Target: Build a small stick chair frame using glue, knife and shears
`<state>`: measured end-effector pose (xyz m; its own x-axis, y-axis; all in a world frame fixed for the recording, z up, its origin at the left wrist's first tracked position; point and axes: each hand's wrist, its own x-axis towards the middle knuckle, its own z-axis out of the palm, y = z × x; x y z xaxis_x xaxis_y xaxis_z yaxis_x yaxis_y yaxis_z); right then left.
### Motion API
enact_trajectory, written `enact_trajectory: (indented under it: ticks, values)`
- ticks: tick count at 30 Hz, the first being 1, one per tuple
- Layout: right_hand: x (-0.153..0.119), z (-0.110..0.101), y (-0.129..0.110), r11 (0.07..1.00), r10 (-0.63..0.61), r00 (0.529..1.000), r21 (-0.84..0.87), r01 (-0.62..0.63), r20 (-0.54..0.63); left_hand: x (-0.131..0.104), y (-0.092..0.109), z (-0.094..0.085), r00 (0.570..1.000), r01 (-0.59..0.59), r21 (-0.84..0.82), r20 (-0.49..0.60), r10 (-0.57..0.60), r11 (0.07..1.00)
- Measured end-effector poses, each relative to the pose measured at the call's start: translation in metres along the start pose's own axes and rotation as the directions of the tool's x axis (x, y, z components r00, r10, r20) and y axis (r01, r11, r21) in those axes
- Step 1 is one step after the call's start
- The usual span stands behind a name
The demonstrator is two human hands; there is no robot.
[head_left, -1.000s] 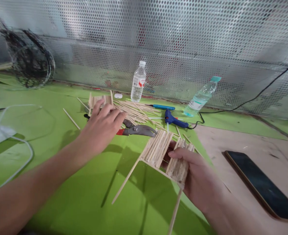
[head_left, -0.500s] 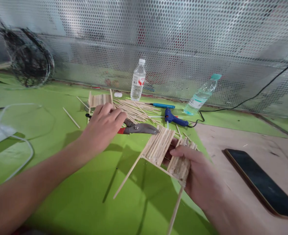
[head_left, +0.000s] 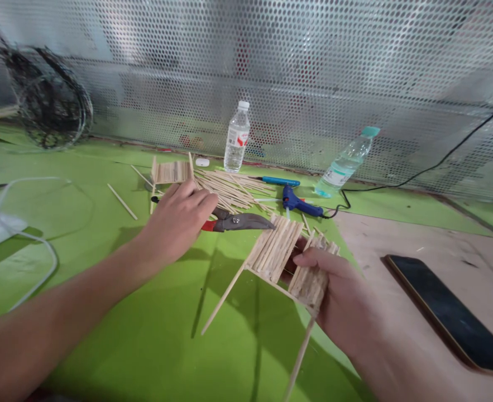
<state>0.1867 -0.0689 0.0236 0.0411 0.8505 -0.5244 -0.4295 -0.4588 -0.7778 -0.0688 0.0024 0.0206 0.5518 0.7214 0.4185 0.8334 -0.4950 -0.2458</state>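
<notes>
My left hand (head_left: 183, 215) is closed over the pruning shears (head_left: 238, 221), whose red grip shows just below the fingers. The dark blades point right, and their tip meets the upper edge of a small frame of wooden sticks (head_left: 275, 251). My right hand (head_left: 340, 296) grips this frame from the right, its thumb lying in a gap between two panels of glued sticks. Two long stick legs of the frame reach down toward me. Behind my left hand stands a second stick piece (head_left: 173, 172), partly hidden, beside a pile of loose sticks (head_left: 225, 190).
A blue glue gun (head_left: 300, 202) lies behind the frame near a teal-handled tool (head_left: 279, 181). Two bottles, one clear (head_left: 237, 139) and one greenish and leaning (head_left: 346, 164), stand by the perforated metal screen (head_left: 296, 72). A phone (head_left: 447, 307) lies right; wire coils (head_left: 56, 100) sit far left.
The stick frame and my right hand have shifted slightly right. The shears have moved a little right and down with my left hand; both grips are unchanged.
</notes>
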Motion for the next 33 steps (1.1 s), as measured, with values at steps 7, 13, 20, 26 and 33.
enact_trajectory:
  ticks: [7,13,20,26,33]
  values:
    - [-0.001,-0.001,-0.003,0.999,0.026,0.999,-0.027,-0.026,-0.026,-0.001,0.000,-0.006,0.999,-0.024,0.064,-0.034,0.026,0.998]
    - [-0.004,0.001,-0.006,1.000,0.010,1.000,-0.004,-0.010,0.001,-0.003,0.007,-0.006,0.996,-0.064,0.046,-0.059,0.067,0.997]
    - [0.001,-0.003,-0.006,1.000,-0.024,1.000,0.013,0.023,0.021,-0.006,0.013,-0.005,0.996,-0.094,0.125,0.014,0.093,0.988]
    - [-0.005,0.001,-0.008,1.000,0.013,1.000,0.007,-0.014,0.008,-0.004,0.009,-0.001,0.985,0.020,0.022,0.170,-0.023,1.000]
    - [-0.001,0.000,-0.005,1.000,0.005,1.000,-0.009,-0.005,-0.012,0.001,0.004,-0.003,0.953,0.191,-0.132,0.263,-0.151,0.973]
